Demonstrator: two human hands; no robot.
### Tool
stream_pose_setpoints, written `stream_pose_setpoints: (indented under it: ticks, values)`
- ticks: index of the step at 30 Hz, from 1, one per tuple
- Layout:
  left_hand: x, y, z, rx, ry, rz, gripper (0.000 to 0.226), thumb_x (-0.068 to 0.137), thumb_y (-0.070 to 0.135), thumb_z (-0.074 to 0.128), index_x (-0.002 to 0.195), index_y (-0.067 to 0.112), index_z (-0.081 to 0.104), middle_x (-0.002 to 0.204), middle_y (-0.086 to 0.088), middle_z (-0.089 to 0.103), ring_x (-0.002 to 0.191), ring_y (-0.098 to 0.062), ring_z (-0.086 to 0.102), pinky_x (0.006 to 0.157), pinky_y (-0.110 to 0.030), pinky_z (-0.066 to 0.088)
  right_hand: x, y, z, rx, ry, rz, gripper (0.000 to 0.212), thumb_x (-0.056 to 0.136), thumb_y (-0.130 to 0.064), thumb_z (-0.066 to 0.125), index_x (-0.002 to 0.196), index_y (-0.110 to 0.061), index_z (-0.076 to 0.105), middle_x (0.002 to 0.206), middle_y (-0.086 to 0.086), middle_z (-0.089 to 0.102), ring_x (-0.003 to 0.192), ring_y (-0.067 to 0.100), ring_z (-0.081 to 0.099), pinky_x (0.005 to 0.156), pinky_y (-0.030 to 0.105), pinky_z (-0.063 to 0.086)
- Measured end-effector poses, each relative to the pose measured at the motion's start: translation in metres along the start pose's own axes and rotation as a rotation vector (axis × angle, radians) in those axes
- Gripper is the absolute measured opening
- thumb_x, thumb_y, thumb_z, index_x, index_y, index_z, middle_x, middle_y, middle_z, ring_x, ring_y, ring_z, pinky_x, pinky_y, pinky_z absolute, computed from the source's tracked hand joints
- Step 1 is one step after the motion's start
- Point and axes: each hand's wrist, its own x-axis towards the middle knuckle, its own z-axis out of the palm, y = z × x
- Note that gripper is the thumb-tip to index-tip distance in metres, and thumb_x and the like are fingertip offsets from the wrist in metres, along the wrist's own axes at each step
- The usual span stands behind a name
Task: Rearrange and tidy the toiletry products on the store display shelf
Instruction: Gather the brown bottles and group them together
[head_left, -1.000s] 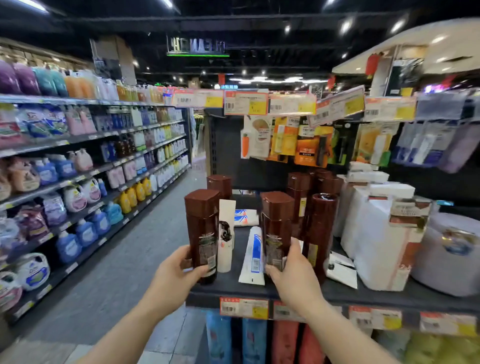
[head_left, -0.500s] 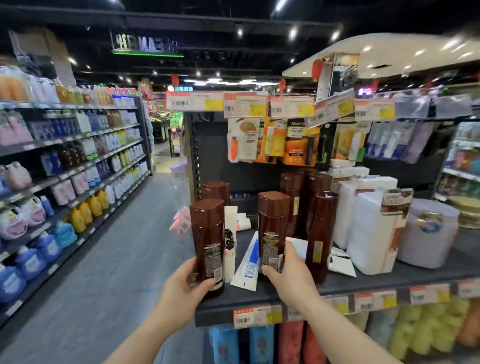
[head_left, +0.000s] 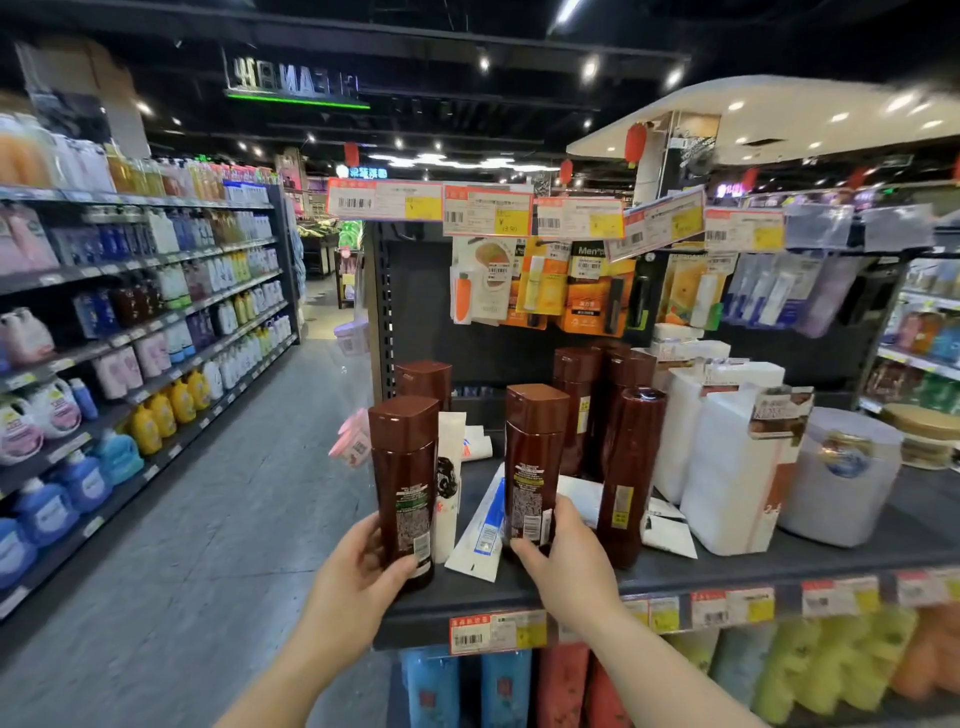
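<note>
Both hands grip upright brown bottles at the near edge of the shelf.

The left hand (head_left: 358, 564) is wrapped round the base of the left bottle (head_left: 404, 483), which stands at the shelf's (head_left: 727, 569) near left corner; the right hand (head_left: 563, 558) clasps the base of the right bottle (head_left: 535, 462), a little farther in. Both bottles have their long axes vertical, caps up. Between them a white tube (head_left: 480, 525) lies flat, pointing near to far, with a second white tube (head_left: 449, 478) standing upright beside the left bottle. More brown bottles (head_left: 631, 467) are grouped to the right and farther back, nearer the right hand. Joining that group probably means moving the held bottles rightward and back, over or round the flat tube.
</note>
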Motion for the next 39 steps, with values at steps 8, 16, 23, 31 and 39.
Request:
stream_pose_setpoints:
  ticks: [8, 16, 23, 31, 39]
  values:
    - [-0.004, 0.003, 0.000, 0.017, 0.010, -0.009, 0.052, 0.077, 0.020, 0.078, 0.116, 0.041, 0.052, 0.106, 0.023, 0.066, 0.098, 0.005, 0.063, 0.082, -0.015, 0.052, 0.003, 0.003, -0.001, 0.008, -0.035, -0.005, 0.029, 0.085, -0.033, 0.067, 0.102, -0.039, 0.044, 0.090, -0.024, 0.059, 0.089, 0.008, 0.058, 0.071, 0.028, 0.045]
    - [-0.006, 0.012, 0.002, 0.016, 0.080, -0.054, 0.068, 0.073, 0.016, 0.081, 0.132, 0.024, 0.049, 0.120, 0.012, 0.061, 0.103, -0.003, 0.060, 0.089, -0.020, 0.049, 0.005, 0.003, -0.004, 0.044, -0.077, -0.010, 0.038, 0.083, -0.033, 0.070, 0.113, -0.033, 0.046, 0.088, -0.025, 0.056, 0.089, 0.007, 0.059, 0.072, 0.027, 0.046]
    - [-0.028, 0.045, 0.006, 0.189, 0.440, 0.114, 0.083, 0.064, 0.036, 0.084, 0.136, 0.024, 0.043, 0.124, 0.010, 0.047, 0.114, -0.006, 0.045, 0.096, -0.032, 0.042, -0.011, 0.003, -0.017, 0.226, 0.049, -0.087, 0.059, 0.081, -0.035, 0.073, 0.131, -0.038, 0.041, 0.113, -0.028, 0.050, 0.104, -0.009, 0.048, 0.080, 0.010, 0.036]
    - [-0.051, 0.090, 0.059, 0.206, 0.382, 0.396, 0.061, 0.061, 0.048, 0.079, 0.111, 0.048, 0.044, 0.107, 0.036, 0.044, 0.105, 0.009, 0.047, 0.077, -0.016, 0.042, -0.020, 0.036, -0.059, 0.372, 0.371, -0.073, 0.033, 0.078, -0.022, 0.076, 0.091, -0.033, 0.048, 0.090, -0.008, 0.058, 0.084, 0.006, 0.057, 0.074, 0.027, 0.048]
    - [-0.032, 0.081, 0.138, 0.093, -0.027, 0.228, 0.062, 0.074, 0.039, 0.078, 0.123, 0.048, 0.042, 0.124, 0.033, 0.046, 0.113, 0.021, 0.042, 0.090, -0.002, 0.037, 0.004, 0.073, -0.091, 0.202, 0.127, 0.049, 0.072, 0.076, -0.025, 0.079, 0.136, -0.028, 0.038, 0.119, -0.014, 0.050, 0.110, 0.006, 0.051, 0.091, 0.024, 0.041]
